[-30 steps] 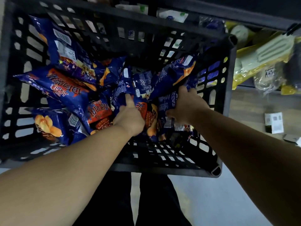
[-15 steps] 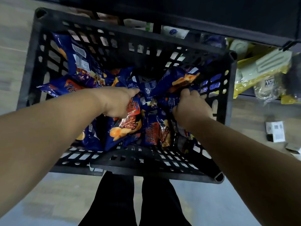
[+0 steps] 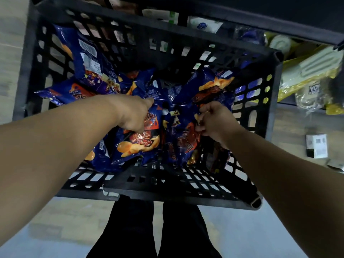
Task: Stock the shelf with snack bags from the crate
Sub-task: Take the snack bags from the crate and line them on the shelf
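A black slatted plastic crate (image 3: 152,189) stands on the floor in front of my legs. Inside it lie several blue snack bags printed with orange chips. My left hand (image 3: 133,113) reaches in from the left and grips the top of a bag marked barbecue flavor (image 3: 138,143). My right hand (image 3: 216,121) has its fingers curled around the edge of another blue bag (image 3: 183,144) near the crate's right side. One bag (image 3: 87,58) leans against the far left wall. The shelf (image 3: 279,13) is a dark ledge beyond the crate.
Yellow and clear packages (image 3: 309,71) sit on a low shelf at the right. A small white box (image 3: 317,146) lies on the floor beside the crate. My dark trouser legs (image 3: 154,228) stand just below the crate's near wall.
My left hand swung in from the left and took hold of the barbecue bag. My right hand closed on the bag at the right. The view shifted so more of the crate's left side shows.
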Action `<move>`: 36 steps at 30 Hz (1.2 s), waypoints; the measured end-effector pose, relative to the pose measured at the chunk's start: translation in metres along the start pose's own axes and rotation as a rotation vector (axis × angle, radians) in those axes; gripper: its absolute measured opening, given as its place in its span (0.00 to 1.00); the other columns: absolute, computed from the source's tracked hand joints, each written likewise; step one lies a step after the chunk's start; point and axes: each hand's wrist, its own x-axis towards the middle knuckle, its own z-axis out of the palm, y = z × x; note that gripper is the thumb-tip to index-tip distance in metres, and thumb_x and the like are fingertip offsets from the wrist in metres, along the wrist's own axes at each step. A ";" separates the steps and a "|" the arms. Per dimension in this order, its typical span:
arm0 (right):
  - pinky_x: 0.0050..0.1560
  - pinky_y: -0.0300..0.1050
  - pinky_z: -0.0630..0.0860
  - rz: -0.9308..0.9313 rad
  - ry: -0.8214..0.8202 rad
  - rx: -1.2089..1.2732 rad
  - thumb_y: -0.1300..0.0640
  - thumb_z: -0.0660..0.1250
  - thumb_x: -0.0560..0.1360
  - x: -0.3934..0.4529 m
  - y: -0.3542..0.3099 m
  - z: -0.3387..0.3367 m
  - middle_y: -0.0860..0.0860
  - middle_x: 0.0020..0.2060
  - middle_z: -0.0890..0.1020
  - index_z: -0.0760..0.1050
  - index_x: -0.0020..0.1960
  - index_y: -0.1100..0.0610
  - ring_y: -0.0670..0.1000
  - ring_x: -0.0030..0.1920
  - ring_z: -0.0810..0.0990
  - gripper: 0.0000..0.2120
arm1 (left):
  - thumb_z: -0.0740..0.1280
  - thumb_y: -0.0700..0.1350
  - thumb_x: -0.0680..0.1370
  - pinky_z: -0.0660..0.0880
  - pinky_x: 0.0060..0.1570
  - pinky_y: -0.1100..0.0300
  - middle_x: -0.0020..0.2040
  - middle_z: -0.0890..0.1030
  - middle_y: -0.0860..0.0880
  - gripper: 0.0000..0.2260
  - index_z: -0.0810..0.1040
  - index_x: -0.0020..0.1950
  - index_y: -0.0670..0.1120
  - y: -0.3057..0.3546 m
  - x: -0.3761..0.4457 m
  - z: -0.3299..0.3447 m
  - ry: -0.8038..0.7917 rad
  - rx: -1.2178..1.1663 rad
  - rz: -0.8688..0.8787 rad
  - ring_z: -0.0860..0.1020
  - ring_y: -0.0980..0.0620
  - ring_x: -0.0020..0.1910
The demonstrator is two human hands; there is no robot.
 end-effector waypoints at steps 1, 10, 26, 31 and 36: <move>0.45 0.51 0.79 -0.003 0.005 -0.008 0.65 0.57 0.79 0.004 0.001 -0.003 0.56 0.49 0.78 0.71 0.50 0.51 0.52 0.40 0.81 0.10 | 0.69 0.47 0.76 0.73 0.61 0.53 0.74 0.63 0.43 0.45 0.37 0.78 0.51 0.001 0.001 0.000 -0.002 -0.005 -0.001 0.72 0.45 0.64; 0.44 0.47 0.71 -0.175 0.028 -0.594 0.58 0.63 0.78 0.011 0.007 -0.010 0.56 0.53 0.77 0.70 0.56 0.54 0.56 0.49 0.76 0.07 | 0.70 0.48 0.75 0.71 0.63 0.53 0.75 0.63 0.43 0.44 0.39 0.78 0.52 -0.001 0.003 0.000 -0.015 -0.034 -0.010 0.70 0.44 0.67; 0.70 0.61 0.60 -0.407 -0.185 -1.287 0.42 0.70 0.72 0.018 0.001 0.015 0.55 0.70 0.69 0.58 0.75 0.52 0.59 0.71 0.63 0.37 | 0.68 0.63 0.73 0.68 0.64 0.53 0.76 0.59 0.45 0.45 0.43 0.79 0.53 0.004 0.009 0.018 0.125 -0.026 0.043 0.64 0.43 0.71; 0.48 0.48 0.76 -0.148 -0.133 -0.809 0.45 0.69 0.75 0.021 0.008 -0.010 0.53 0.55 0.77 0.65 0.68 0.54 0.54 0.51 0.77 0.26 | 0.70 0.61 0.72 0.68 0.65 0.51 0.75 0.60 0.44 0.44 0.47 0.79 0.50 0.005 0.004 0.013 0.165 -0.017 0.024 0.65 0.43 0.71; 0.48 0.46 0.74 -0.006 -0.042 -0.355 0.47 0.71 0.74 0.026 -0.004 -0.025 0.52 0.54 0.75 0.67 0.63 0.57 0.52 0.51 0.74 0.24 | 0.70 0.61 0.72 0.72 0.61 0.49 0.72 0.64 0.45 0.42 0.51 0.77 0.51 0.007 0.003 0.013 0.184 -0.010 0.013 0.69 0.44 0.67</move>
